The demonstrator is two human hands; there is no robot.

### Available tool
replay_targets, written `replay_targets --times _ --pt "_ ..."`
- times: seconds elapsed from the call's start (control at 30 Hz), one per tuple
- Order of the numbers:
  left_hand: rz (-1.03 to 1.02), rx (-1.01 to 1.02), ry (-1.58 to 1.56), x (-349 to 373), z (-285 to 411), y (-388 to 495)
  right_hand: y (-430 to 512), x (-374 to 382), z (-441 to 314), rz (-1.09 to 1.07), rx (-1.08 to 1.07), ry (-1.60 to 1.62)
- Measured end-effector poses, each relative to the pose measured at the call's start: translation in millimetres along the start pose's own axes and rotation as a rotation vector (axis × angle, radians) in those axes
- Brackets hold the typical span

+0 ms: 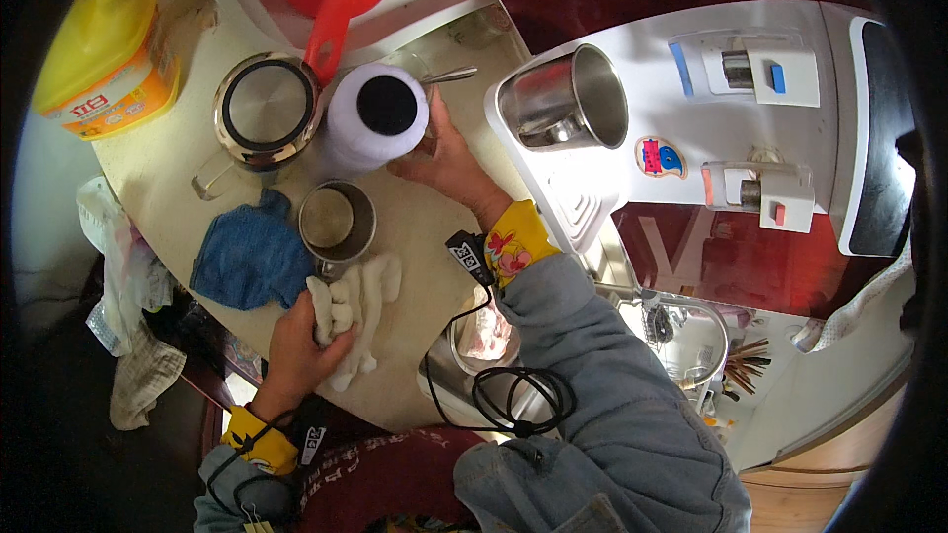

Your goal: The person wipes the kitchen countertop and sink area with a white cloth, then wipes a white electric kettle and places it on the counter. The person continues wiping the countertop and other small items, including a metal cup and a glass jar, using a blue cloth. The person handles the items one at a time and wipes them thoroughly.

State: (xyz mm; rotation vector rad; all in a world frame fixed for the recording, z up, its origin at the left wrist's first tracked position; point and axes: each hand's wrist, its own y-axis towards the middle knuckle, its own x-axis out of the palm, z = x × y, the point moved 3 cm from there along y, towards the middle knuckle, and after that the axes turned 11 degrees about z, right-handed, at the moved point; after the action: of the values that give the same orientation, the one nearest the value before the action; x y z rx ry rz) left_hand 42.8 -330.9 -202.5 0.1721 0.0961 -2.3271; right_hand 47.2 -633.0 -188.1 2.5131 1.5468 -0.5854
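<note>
My left hand (302, 348) grips a bunched white cloth (363, 311), part of which lies spread on the countertop. My right hand (453, 166) is curled at the right side of a pale lilac cylindrical container (341, 129) with a black round end. Its fingertips are partly hidden, and whether they hold the container or something glassy beside it is unclear. A metal spoon handle (452, 75) sticks out behind the container. Above the white cloth stands a steel mug (361, 215), and left of that lies a blue cloth (248, 255).
A shiny metal pot (266, 111) stands left of the container. A red dipper (326, 29) rests in a white basin (255, 22). At far left is a yellow detergent jug (111, 59). A steel cup (603, 92) sits on the water dispenser's drip tray (574, 218). A cable (559, 392) hangs by my right sleeve.
</note>
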Motion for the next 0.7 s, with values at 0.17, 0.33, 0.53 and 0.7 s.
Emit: replay_targets --times 0.17,0.33,0.53,0.7 --pt "0.010 0.007 0.006 -0.3 1.5 0.0 5.5 8.5 -2.0 -0.031 -0.081 -0.095" --pt "0.023 0.020 0.022 3.4 -4.3 -0.8 7.3 15.4 -9.2 -0.005 -0.137 -0.198" --pt "0.015 0.013 0.014 2.5 -6.6 -2.8 1.7 -5.0 -11.1 -0.041 -0.069 -0.170" --pt "-0.004 0.049 0.028 1.0 -3.8 -0.9 0.7 -78.1 8.1 0.558 -0.077 -0.311"
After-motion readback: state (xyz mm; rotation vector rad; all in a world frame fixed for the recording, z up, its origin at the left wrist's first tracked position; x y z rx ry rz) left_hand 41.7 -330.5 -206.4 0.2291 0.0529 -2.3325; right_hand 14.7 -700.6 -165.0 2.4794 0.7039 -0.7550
